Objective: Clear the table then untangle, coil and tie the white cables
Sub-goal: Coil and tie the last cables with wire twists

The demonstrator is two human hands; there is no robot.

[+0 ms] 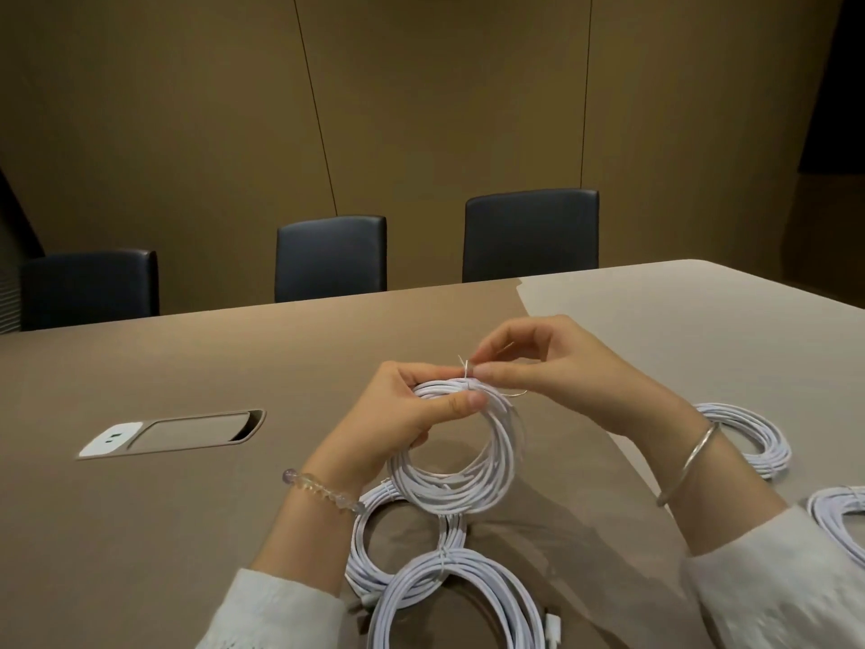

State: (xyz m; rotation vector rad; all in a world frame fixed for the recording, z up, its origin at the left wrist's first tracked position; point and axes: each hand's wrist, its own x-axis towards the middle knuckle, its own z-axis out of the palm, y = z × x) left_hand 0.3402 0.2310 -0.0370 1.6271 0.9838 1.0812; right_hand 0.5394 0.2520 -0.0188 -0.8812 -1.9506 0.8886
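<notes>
A: Held coil (461, 454) upright off the table (187, 367), gripped at its top by left hand (421, 409), thumb pressed across the strands, fingers curled behind.

B: Right hand (557, 363)?

A: Pinching a thin twist tie (465, 367) between thumb and fingertips, right at the top of the coil, just beside the left thumb. Tie ends sticking up above the pinch; one thin tail trailing right of it.

B: Other cables?

A: Four more white coils, all flat on the table. Second coil (370, 541) directly below the gripped one, partly behind it. Third coil (468, 597) nearer still, overlapping the second, tied at its top. Fourth coil (753, 437) right of the grip, beyond the right wrist. Fifth coil (838, 512) further right, cut by the frame edge.

B: Anything else?

A: Beaded bracelet (323, 489) on left wrist, metal bangle (688, 461) on right. Power socket hatch (173, 433) well left of the grip. Three dark chairs (531, 236) across the table.
</notes>
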